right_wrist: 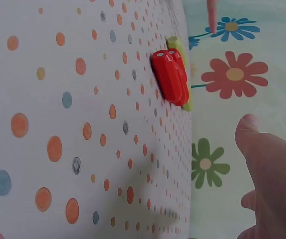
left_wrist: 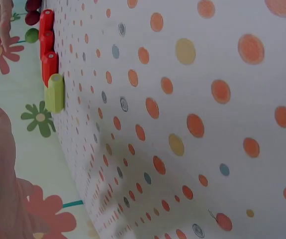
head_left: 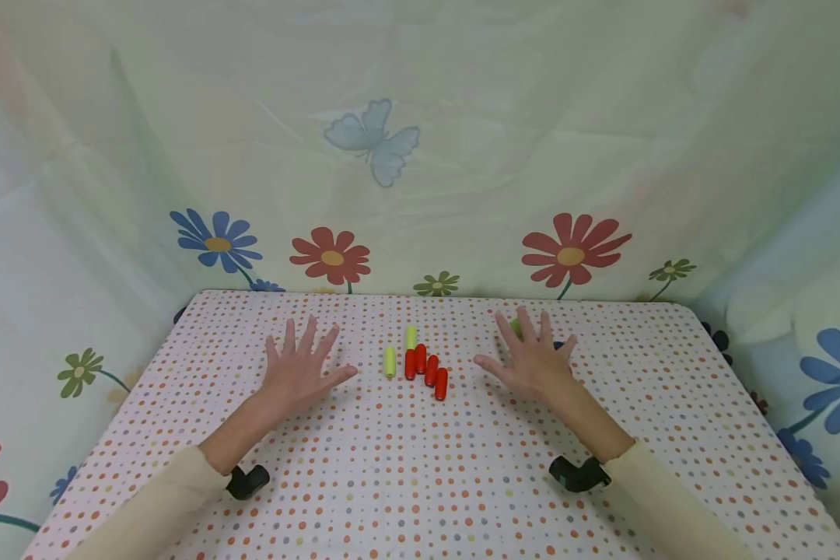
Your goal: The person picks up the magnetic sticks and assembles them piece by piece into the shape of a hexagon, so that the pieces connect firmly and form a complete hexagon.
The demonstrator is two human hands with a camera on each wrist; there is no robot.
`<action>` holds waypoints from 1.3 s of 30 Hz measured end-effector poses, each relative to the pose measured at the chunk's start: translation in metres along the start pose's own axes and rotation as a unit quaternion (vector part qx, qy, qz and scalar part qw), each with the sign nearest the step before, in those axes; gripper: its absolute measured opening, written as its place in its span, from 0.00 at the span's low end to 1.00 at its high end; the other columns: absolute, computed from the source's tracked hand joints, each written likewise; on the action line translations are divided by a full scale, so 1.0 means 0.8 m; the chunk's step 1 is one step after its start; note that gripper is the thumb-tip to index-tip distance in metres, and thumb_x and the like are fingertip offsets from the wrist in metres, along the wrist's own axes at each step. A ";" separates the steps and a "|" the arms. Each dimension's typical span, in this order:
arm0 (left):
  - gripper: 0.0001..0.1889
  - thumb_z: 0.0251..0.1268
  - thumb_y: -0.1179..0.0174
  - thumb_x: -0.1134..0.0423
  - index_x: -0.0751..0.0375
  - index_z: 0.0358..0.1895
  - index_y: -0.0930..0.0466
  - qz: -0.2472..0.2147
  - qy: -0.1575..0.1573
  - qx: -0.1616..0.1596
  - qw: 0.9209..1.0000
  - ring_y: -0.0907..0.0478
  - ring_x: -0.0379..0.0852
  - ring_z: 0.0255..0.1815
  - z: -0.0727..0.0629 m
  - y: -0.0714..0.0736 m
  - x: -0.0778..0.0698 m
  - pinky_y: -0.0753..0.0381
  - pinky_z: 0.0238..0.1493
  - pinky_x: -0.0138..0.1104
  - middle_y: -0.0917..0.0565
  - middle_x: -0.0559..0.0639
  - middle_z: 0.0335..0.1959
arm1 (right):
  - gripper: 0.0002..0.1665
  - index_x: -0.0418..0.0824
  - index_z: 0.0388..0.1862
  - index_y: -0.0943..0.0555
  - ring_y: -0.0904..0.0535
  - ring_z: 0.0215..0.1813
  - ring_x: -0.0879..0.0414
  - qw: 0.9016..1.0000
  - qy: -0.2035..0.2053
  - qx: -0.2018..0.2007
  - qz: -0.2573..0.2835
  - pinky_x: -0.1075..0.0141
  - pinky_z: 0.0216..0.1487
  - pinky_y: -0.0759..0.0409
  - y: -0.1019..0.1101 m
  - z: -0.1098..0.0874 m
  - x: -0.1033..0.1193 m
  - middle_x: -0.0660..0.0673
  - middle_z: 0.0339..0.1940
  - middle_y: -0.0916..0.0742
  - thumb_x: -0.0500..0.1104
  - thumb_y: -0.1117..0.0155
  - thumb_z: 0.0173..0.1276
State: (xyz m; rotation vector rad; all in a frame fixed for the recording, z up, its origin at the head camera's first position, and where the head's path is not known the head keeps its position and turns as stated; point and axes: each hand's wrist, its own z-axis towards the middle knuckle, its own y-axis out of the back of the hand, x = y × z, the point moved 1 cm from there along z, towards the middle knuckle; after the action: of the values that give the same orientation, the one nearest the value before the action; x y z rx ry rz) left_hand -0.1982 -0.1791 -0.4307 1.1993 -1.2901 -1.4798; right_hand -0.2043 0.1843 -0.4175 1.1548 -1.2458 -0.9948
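My left hand (head_left: 294,377) hovers over the left part of the dotted table, fingers spread and holding nothing. On the right, my right hand (head_left: 535,365) is likewise spread and holds nothing. Between them lie several small red faceted cylinders (head_left: 441,384) in a slanting cluster. One yellow-green cylinder (head_left: 390,362) lies left of the reds, and another yellow-green cylinder (head_left: 411,337) lies just behind them. Partly hidden by the right hand are a green thing (head_left: 515,326) and a dark blue thing (head_left: 558,344). Small round dark red things (left_wrist: 32,18) and a green ball (left_wrist: 32,35) appear in the left wrist view.
A white cloth with coloured dots covers the table (head_left: 392,482). Behind it hangs a curtain (head_left: 462,155) printed with flowers and a butterfly, and similar cloth hangs at both sides. Black devices (head_left: 579,473) are worn at both wrists.
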 end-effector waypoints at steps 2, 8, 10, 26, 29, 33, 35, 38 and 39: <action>0.46 0.61 0.54 0.27 0.48 0.77 0.49 -0.001 0.001 0.005 1.000 0.64 0.73 0.78 0.001 0.000 -0.001 0.61 0.68 0.73 0.52 0.63 0.79 | 0.54 0.47 0.79 0.50 0.61 0.77 0.24 1.000 -0.001 0.003 0.004 0.18 0.60 0.60 0.002 0.001 0.000 0.31 0.79 0.49 0.74 0.52 0.65; 0.45 0.63 0.54 0.28 0.48 0.78 0.51 0.000 0.007 -0.002 1.000 0.63 0.72 0.78 0.011 0.012 -0.003 0.61 0.68 0.72 0.54 0.63 0.79 | 0.56 0.46 0.80 0.53 0.60 0.77 0.25 1.000 0.000 0.004 0.020 0.19 0.61 0.56 0.007 0.015 -0.004 0.31 0.79 0.50 0.77 0.57 0.64; 0.45 0.64 0.55 0.29 0.49 0.78 0.52 -0.016 0.007 -0.005 1.000 0.63 0.72 0.78 0.016 0.017 -0.004 0.60 0.69 0.71 0.54 0.63 0.79 | 0.55 0.45 0.79 0.52 0.59 0.77 0.26 0.999 0.002 -0.007 0.041 0.20 0.62 0.55 0.010 0.020 -0.006 0.30 0.79 0.49 0.76 0.56 0.65; 0.40 0.72 0.54 0.39 0.50 0.79 0.59 -0.341 -0.031 0.003 0.940 0.54 0.56 0.80 0.029 0.010 -0.024 0.48 0.76 0.56 0.51 0.53 0.80 | 0.46 0.39 0.78 0.47 0.42 0.75 0.33 0.940 -0.019 -0.061 0.335 0.36 0.69 0.39 0.017 0.040 -0.050 0.32 0.77 0.40 0.59 0.44 0.71; 0.39 0.71 0.51 0.39 0.48 0.78 0.54 -0.346 -0.037 -0.006 0.938 0.51 0.54 0.80 0.029 0.004 -0.034 0.46 0.75 0.55 0.47 0.51 0.79 | 0.43 0.38 0.76 0.44 0.41 0.75 0.33 0.937 -0.017 -0.069 0.341 0.36 0.69 0.38 0.017 0.042 -0.055 0.32 0.76 0.39 0.55 0.43 0.71; 0.37 0.71 0.49 0.42 0.47 0.78 0.52 -0.345 -0.028 0.025 0.938 0.50 0.53 0.80 0.024 -0.011 -0.043 0.44 0.74 0.55 0.46 0.51 0.78 | 0.36 0.35 0.73 0.39 0.37 0.72 0.33 0.950 -0.009 -0.051 0.308 0.37 0.67 0.35 0.005 0.045 -0.060 0.30 0.74 0.35 0.49 0.43 0.72; 0.37 0.71 0.48 0.44 0.47 0.78 0.51 -0.344 -0.030 0.048 0.937 0.49 0.53 0.79 0.021 -0.018 -0.049 0.43 0.74 0.55 0.45 0.51 0.78 | 0.34 0.34 0.72 0.36 0.35 0.70 0.33 0.957 -0.007 -0.041 0.287 0.38 0.65 0.34 -0.002 0.047 -0.061 0.29 0.72 0.34 0.47 0.43 0.72; 0.35 0.71 0.47 0.46 0.46 0.77 0.48 -0.331 -0.042 0.069 0.940 0.47 0.52 0.79 0.019 -0.025 -0.057 0.41 0.74 0.54 0.43 0.50 0.78 | 0.33 0.33 0.70 0.35 0.34 0.68 0.32 0.963 -0.004 -0.043 0.265 0.38 0.65 0.32 -0.011 0.049 -0.062 0.28 0.70 0.32 0.45 0.42 0.71; 0.34 0.71 0.47 0.46 0.45 0.76 0.46 -0.321 -0.047 0.073 0.943 0.47 0.52 0.79 0.019 -0.026 -0.060 0.41 0.73 0.54 0.43 0.49 0.77 | 0.33 0.33 0.70 0.35 0.34 0.68 0.33 0.964 -0.005 -0.044 0.262 0.38 0.65 0.33 -0.012 0.049 -0.062 0.28 0.70 0.32 0.45 0.42 0.71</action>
State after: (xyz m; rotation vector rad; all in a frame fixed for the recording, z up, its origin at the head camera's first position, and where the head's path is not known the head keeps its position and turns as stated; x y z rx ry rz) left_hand -0.2025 -0.1265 -0.4444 1.7801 -1.1355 -1.9374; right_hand -0.2474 0.2272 -0.4370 0.6921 -1.4026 -0.6481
